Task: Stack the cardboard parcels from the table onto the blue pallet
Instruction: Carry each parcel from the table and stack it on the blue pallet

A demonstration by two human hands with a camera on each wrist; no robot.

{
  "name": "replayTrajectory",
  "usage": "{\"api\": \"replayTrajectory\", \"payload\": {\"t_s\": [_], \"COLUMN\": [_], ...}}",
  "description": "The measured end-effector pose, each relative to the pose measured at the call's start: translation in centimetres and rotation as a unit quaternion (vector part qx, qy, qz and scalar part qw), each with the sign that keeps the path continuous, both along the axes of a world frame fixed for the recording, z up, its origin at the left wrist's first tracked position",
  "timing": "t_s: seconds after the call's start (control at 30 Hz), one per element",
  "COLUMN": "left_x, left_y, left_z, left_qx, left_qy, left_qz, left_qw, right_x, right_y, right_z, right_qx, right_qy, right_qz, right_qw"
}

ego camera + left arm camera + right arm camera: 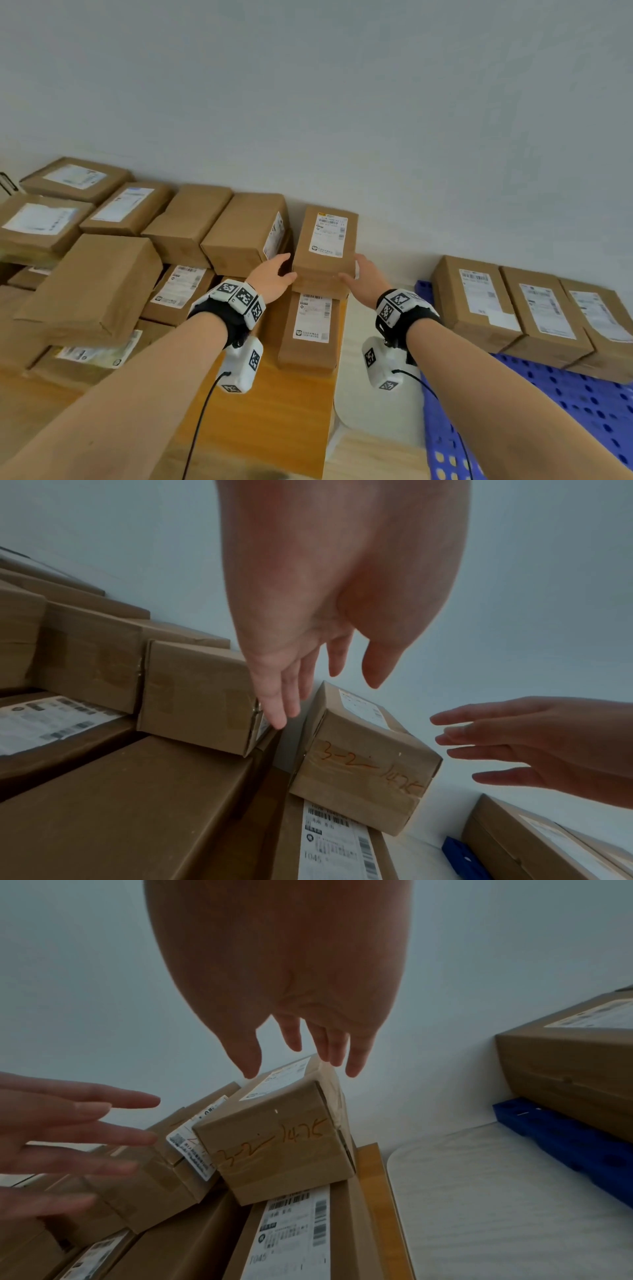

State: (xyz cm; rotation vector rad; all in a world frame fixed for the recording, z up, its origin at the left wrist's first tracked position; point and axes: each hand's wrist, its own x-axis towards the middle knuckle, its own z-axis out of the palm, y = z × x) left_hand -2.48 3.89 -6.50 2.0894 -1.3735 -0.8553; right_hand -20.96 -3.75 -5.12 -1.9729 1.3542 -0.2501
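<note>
Both forearms reach out, left hand (274, 274) and right hand (364, 274) spread wide, empty, flanking the top parcel (325, 240) between them on the table (274, 411), while three parcels (534, 308) already sit on the blue pallet (565, 404) to the right hand's right and many remain left of the left hand.

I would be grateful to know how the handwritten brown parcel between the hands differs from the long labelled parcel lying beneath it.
The handwritten brown cardboard parcel sits on top, by the wall; the long labelled cardboard parcel lies under it on the wooden table. The upper one looks shorter, the lower one longer. The upper one's near end bears orange handwriting. Both carry white shipping labels.
</note>
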Motion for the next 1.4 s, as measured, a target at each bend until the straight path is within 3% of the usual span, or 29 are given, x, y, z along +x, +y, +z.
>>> {"api": "replayTrajectory", "payload": {"t_s": [0.47, 0.73, 1.1, 1.4], "left_x": [1.4, 1.3, 0.0, -2.8], "left_y": [-6.9, -7.3, -3.7, 3.4], "left_z": [-1.9, -2.9, -2.8, -0.6], "left_qx": [0.045, 0.034, -0.030, -0.087], "left_qy": [0.105, 0.184, 0.211, 0.239], "left_qz": [0.028, 0.045, 0.060, 0.051], "left_qw": [0.993, 0.981, 0.975, 0.966], "right_x": [1.4, 1.7, -0.8, -4.6], "right_y": [-7.0, -7.7, -3.7, 4.8], "right_z": [-1.8, -3.3, -1.9, 1.0], "right_qx": [0.139, 0.162, 0.120, 0.086], "right_qy": [-0.123, -0.166, -0.228, -0.277], "right_qz": [-0.078, -0.061, -0.084, -0.095], "right_qw": [0.979, 0.971, 0.963, 0.952]}}
